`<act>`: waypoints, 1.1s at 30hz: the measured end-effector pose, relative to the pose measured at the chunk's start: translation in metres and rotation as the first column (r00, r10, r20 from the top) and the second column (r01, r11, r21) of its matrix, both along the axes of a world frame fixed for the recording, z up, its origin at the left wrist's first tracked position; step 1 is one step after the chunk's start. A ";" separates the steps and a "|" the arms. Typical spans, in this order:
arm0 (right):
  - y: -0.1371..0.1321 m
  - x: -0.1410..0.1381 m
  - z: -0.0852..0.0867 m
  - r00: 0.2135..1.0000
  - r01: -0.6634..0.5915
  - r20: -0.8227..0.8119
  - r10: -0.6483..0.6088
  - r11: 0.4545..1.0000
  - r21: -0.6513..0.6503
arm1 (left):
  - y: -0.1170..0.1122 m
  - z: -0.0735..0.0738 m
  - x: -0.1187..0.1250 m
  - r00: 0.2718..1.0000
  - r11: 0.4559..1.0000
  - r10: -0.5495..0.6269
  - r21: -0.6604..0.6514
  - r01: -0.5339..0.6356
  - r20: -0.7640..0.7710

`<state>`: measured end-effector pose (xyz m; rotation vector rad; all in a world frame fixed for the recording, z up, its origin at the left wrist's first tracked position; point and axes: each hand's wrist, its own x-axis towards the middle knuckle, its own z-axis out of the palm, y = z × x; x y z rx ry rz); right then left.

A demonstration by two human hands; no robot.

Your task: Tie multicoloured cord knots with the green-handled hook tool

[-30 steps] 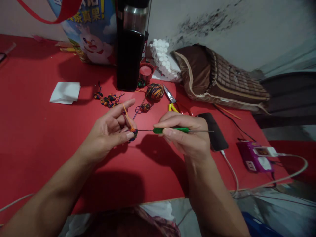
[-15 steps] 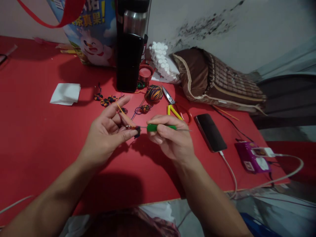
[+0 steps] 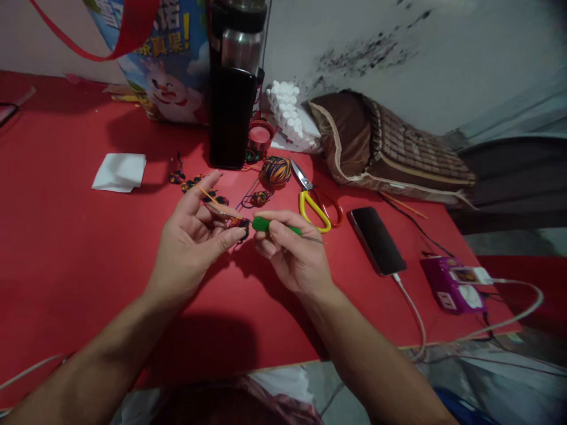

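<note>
My left hand [image 3: 188,236] pinches a small crocheted piece [image 3: 240,226] in dark, orange and purple yarn between thumb and fingers. A strand of orange yarn [image 3: 206,193] runs over its raised index finger. In my right hand [image 3: 297,251] is a green-handled crochet hook [image 3: 261,224], its thin metal shaft pointing left through the piece. Past my hands lie a ball of multicoloured yarn [image 3: 277,170], a smaller tangle of the same yarn [image 3: 260,198] and a string of crocheted flowers [image 3: 190,182], partly hidden by my left fingers.
Scissors [image 3: 313,211] with yellow and red handles lie beyond my right hand. A phone [image 3: 377,240] on a white cable and a purple box [image 3: 452,283] are at right. Behind stand a black phone [image 3: 232,118], a bottle [image 3: 241,48] and a printed bag [image 3: 168,88]. Folded white paper [image 3: 119,172] lies left.
My right hand has moved left and the hook now goes deeper through the crocheted piece, its handle close to it and more tilted. The view has shifted slightly.
</note>
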<state>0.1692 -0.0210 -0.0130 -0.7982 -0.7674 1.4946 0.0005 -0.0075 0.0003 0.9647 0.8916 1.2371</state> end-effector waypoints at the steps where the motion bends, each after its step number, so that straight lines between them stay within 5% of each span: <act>1: 0.000 0.000 -0.001 1.000 -0.002 0.010 0.002 1.000 -0.002 | 0.001 -0.001 0.000 1.000 1.000 0.006 -0.006 -0.006 -0.006; 7: -0.002 0.005 -0.009 0.963 -0.007 0.266 -0.046 0.981 0.194 | 0.003 -0.002 0.000 0.999 0.995 0.010 -0.102 -0.005 0.050; 13: -0.002 0.011 -0.006 0.798 -0.081 0.554 -0.237 0.869 0.488 | 0.003 -0.002 -0.001 0.998 0.994 -0.008 -0.106 0.015 0.066; 33: 0.002 0.010 -0.020 0.919 -0.017 0.377 -0.115 0.944 0.330 | 0.009 -0.005 0.000 0.982 0.985 0.099 -0.157 -0.074 0.160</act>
